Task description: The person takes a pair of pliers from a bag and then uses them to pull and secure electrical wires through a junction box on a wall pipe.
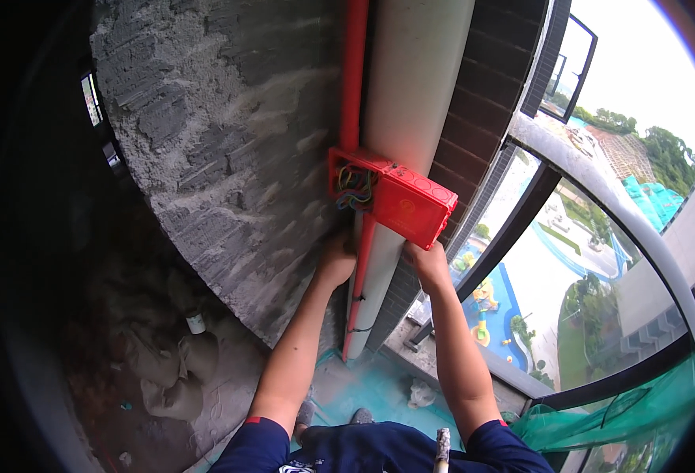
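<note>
A red junction box point(336, 169) is fixed to the wall where a red conduit point(353, 79) comes down from above. Several coloured wires point(354, 188) are bunched in its open side. Its red cover point(411, 203) stands out to the right, across the thick pale pipe point(414, 71). My right hand point(428, 264) is closed at the cover's lower right corner, with most fingers hidden behind it. Below the box, my left hand point(338, 260) reaches in between the wall and the lower red conduit point(361, 276). Its fingers are in shadow and hidden.
A rough concrete wall point(205, 118) stands to the left, dark tiles point(485, 87) behind the pipe. At right, a glass railing point(592, 292) overlooks a drop, with green netting point(624, 410) along it. Sacks point(170, 386) lie at lower left. A cigarette point(442, 449) juts up at the bottom edge.
</note>
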A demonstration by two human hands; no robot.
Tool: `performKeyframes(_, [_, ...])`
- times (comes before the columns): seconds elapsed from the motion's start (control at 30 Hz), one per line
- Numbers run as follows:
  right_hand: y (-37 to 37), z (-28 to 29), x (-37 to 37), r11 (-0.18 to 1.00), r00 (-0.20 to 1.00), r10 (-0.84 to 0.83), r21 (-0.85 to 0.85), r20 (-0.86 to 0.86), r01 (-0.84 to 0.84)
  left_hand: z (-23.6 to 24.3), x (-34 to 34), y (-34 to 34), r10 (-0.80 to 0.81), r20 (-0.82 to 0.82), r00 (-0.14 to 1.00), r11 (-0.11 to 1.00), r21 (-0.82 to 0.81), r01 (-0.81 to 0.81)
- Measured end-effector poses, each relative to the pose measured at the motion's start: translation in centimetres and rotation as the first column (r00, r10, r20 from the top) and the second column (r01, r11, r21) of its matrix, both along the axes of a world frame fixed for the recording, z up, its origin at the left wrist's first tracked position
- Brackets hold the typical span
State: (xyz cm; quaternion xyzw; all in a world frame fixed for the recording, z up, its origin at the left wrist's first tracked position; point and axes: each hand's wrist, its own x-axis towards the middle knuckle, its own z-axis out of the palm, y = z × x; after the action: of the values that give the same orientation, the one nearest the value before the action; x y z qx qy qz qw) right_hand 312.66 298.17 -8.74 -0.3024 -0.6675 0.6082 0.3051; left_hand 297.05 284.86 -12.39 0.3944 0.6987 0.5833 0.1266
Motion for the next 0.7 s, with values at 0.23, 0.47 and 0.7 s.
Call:
performKeyframes(0.23, [-1.4,0.3,1.4,0.939,0.972,-0.081,0.343,0.219,0.001,2.7,1.6,-1.5,0.149,-0.336,0.930,0.976,-0.103,-0.193])
performKeyframes(0.47, [-1.0,4.4,2.0,0.942,0.937,0.112,-0.266,-0.330,-0.206,7.4,3.2,-3.5,0.278,-0.200,0.940,0.943,0.243,-0.227])
performKeyframes(0.7, [-1.1,6.0,0.8,0.861,0.920,-0.034,-0.480,-0.390,-0.171,10.9,4.7,-5.0,0.406,-0.192,0.894,0.830,0.488,-0.272])
